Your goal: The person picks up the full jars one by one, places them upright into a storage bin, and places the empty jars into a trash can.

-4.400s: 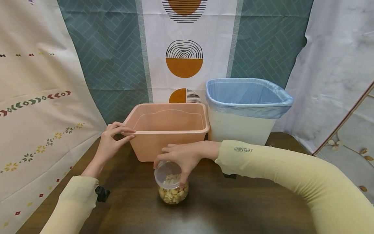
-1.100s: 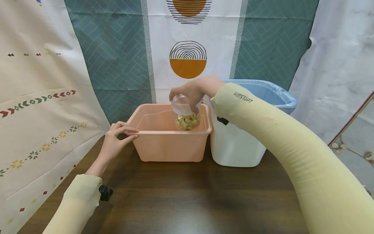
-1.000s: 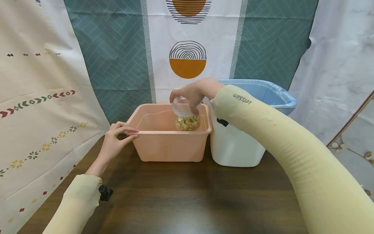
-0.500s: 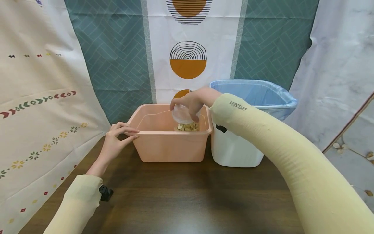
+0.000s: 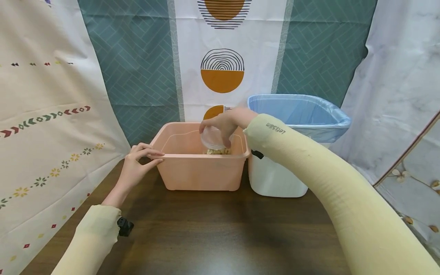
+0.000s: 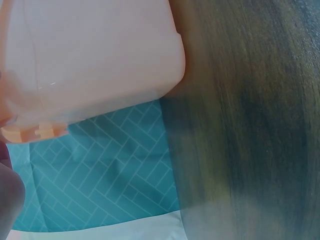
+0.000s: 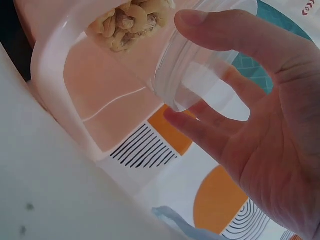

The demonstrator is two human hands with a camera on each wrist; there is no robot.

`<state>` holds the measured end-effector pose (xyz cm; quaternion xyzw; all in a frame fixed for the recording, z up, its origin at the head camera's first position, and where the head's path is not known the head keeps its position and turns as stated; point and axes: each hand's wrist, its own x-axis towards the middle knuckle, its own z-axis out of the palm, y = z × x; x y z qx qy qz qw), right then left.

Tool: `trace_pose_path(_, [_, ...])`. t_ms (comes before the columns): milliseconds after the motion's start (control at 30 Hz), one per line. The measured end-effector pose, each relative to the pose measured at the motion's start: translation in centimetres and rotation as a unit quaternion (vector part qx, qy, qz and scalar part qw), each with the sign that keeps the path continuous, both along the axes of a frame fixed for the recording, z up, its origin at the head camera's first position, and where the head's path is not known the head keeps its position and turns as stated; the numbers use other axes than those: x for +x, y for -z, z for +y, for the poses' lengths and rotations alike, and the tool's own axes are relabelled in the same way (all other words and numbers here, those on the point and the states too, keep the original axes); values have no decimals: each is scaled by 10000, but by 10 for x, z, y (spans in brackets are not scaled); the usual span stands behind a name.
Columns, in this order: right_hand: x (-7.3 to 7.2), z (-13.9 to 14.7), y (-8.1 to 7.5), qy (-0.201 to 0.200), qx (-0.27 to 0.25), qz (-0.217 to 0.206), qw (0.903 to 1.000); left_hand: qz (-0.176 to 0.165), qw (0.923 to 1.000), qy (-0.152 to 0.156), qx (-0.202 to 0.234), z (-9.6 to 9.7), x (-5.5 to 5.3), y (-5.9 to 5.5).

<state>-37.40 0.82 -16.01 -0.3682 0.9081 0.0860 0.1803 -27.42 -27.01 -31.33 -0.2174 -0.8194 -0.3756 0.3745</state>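
A clear plastic jar (image 5: 213,139) of cashews (image 7: 129,25) is gripped around its lid by my right hand (image 5: 225,123), thumb on one side and fingers on the other. The jar stands upright inside the peach plastic bin (image 5: 203,172), toward its right end; the front wall hides its lower part. My left hand (image 5: 134,165) pinches the bin's front left rim corner between thumb and fingers. In the left wrist view only a bit of that hand (image 6: 9,195) shows beside the bin's side wall (image 6: 100,55).
Right of the bin stands a white wastebasket (image 5: 276,173) lined with a blue bag (image 5: 338,121), partly behind my right forearm. Both sit on a dark wooden table (image 5: 192,229). A patterned curtain (image 5: 137,68) hangs close behind them.
Several seconds ago the jar stood on the table in front of the bin. My right hand has lifted it over the rim and lowered it inside. My left hand keeps its hold on the rim.
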Motion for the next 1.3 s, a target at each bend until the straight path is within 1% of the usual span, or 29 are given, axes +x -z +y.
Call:
trace_pose_path(133, [0, 0, 2, 49, -73, -65, 9999, 2, 10000, -12, 1, 0, 0, 0])
trace_pose_path(200, [-1, -1, 3, 75, -30, -99, 9999, 2, 10000, -7, -7, 1, 0, 0])
trace_pose_path(500, [-2, 0, 5, -24, -43, -156, 9999, -30, 10000, -7, 24, 0, 0, 0])
trace_pose_path(700, [-4, 2, 6, -98, -84, -188, 9997, 57, 10000, 19, 30, 0, -1, 1])
trace_pose_path(800, [-4, 2, 6, -73, -65, -213, 9997, 88, 10000, 24, 36, 0, -1, 1])
trace_pose_path(867, [-3, 2, 6, -8, -31, -327, 9995, 85, 10000, 17, 43, 1, -1, 1])
trace_pose_path(967, [-2, -1, 5, -44, 46, -401, 9992, 43, 10000, -30, 52, 1, -1, 1])
trace_pose_path(1067, [-1, -3, 4, -156, 41, -368, 9992, -23, 10000, -63, 54, 2, 0, 0])
trace_pose_path(1200, [-1, -5, 3, -256, -1, -312, 9992, -117, 9999, 3, 54, 1, 1, -1])
trace_pose_path(1300, [-1, -4, 3, -207, -2, -365, 9991, -178, 9998, 61, 69, 1, 1, -1])
